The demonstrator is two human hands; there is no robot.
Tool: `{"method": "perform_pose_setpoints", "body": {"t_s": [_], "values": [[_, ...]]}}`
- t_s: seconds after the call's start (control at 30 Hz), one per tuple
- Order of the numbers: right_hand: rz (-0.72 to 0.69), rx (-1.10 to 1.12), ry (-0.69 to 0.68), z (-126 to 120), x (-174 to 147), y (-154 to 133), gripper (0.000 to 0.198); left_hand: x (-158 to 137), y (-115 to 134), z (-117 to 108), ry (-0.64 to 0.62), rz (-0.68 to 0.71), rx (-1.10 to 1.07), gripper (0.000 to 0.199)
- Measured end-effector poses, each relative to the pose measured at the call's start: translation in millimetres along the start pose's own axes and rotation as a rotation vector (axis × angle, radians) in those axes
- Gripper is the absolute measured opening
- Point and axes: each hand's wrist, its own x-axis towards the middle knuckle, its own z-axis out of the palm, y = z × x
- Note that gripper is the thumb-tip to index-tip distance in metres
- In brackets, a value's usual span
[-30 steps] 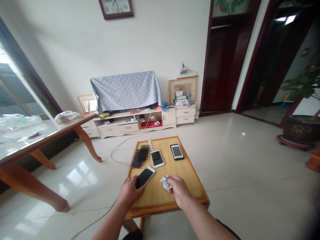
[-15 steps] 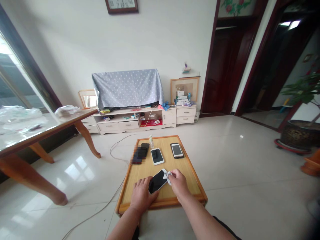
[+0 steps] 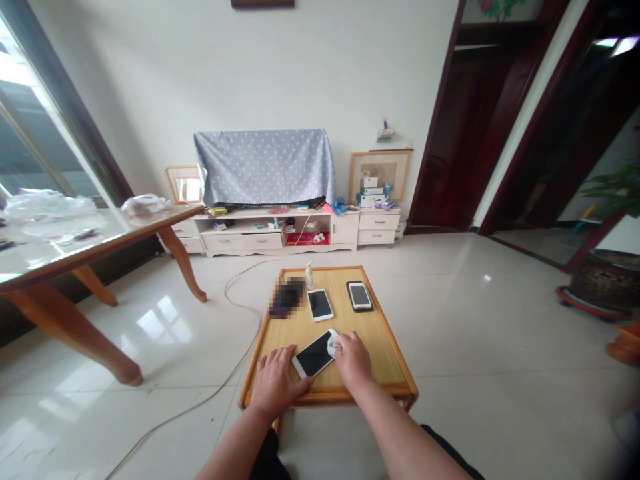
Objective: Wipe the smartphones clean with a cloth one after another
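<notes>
A white-framed smartphone (image 3: 314, 355) with a dark screen lies slanted near the front of the small wooden table (image 3: 365, 347). My left hand (image 3: 276, 379) holds its lower-left end between thumb and fingers. Pinched in my right hand (image 3: 353, 360) is a crumpled whitish wipe (image 3: 332, 344), pressed against the phone's upper-right end. Behind it lies another white phone (image 3: 320, 305). Further right, a smaller white phone (image 3: 359, 295) rests on a black case or phone. A small pump bottle (image 3: 309, 276) stands at the back edge, beside a dark, pixelated item (image 3: 288, 298).
A larger table (image 3: 100, 248) with plastic bags stands on the left. A cable (image 3: 220, 385) runs over the tiled floor. Against the wall is a white low cabinet (image 3: 245, 241) beneath a dotted blue cloth (image 3: 265, 167). A potted plant (image 3: 603, 283) stands at far right.
The view has shifted slightly right and down. My left hand has slid back toward the phone's lower-left end, uncovering more of it. The wipe now lies flatter on the phone's upper end.
</notes>
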Motion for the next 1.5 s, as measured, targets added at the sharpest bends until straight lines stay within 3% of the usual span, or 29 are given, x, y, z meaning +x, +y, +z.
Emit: {"method": "perform_pose_setpoints", "body": {"t_s": [0.2,0.33,0.6,0.8,1.0,1.17,1.37,1.5], "values": [[-0.26,-0.142,-0.146,9.2,-36.3,-30.7,0.038,-1.7,-0.3,3.5,0.059,0.006,-0.046,0.062],[-0.342,-0.176,-0.268,15.8,-55.4,-39.2,0.048,-2.7,-2.0,3.4,0.058,0.007,-0.046,0.058],[-0.211,-0.286,-0.215,6.9,-28.7,-28.4,0.052,-4.0,-3.3,3.3,0.081,0.038,-0.033,0.057],[-0.473,-0.112,-0.38,11.8,-52.6,-44.1,0.053,-4.0,-4.3,1.7,0.039,0.025,-0.053,0.054],[-0.259,-0.213,-0.278,8.7,-30.9,-35.4,0.054,-3.8,-3.5,2.3,0.055,0.004,-0.072,0.06],[-0.467,-0.083,-0.393,23.5,-46.2,-45.4,0.055,-3.5,-7.5,5.0,0.01,-0.001,-0.101,0.062],[-0.261,-0.174,-0.284,26.9,-31.9,-46.9,0.052,-3.4,-8.0,7.0,0.055,-0.011,-0.132,0.068],[-0.437,-0.096,-0.339,35.9,-35.8,-52.8,0.05,-3.7,-11.3,9.8,0.048,0.001,-0.147,0.061]]}}
